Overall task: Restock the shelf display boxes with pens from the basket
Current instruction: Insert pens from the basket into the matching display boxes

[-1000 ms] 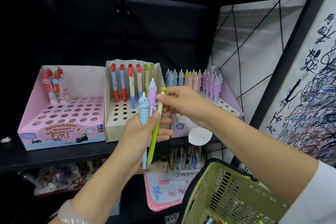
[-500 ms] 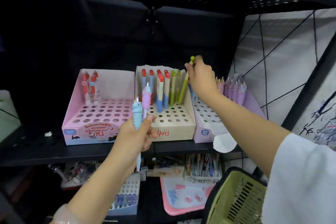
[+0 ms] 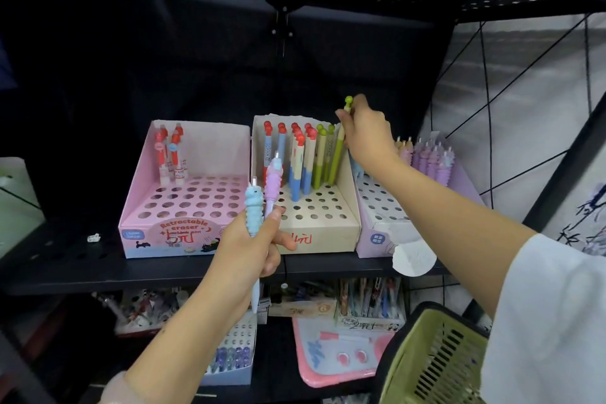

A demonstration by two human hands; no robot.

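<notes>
My right hand [image 3: 365,131] pinches the top of a green pen [image 3: 337,157] that stands at the back right of the beige display box [image 3: 324,233], beside other green pens and several red-capped ones. My left hand [image 3: 249,246] grips two pens upright in front of that box: a blue one [image 3: 253,210] and a purple one [image 3: 273,184]. The pink display box [image 3: 170,236] on the left holds a few red-capped pens. A lilac box [image 3: 373,236] on the right holds pastel pens. The green basket [image 3: 433,361] sits at lower right.
The boxes stand on a black shelf [image 3: 65,269] with a perforated shelf close overhead. A lower shelf holds more stationery boxes and a pink tray [image 3: 331,354]. A round white tag [image 3: 413,259] hangs at the shelf edge. A black post stands at the right.
My right hand took the green pen from my left hand's bunch up to the back right of the beige box. My left hand keeps the blue and purple pens.
</notes>
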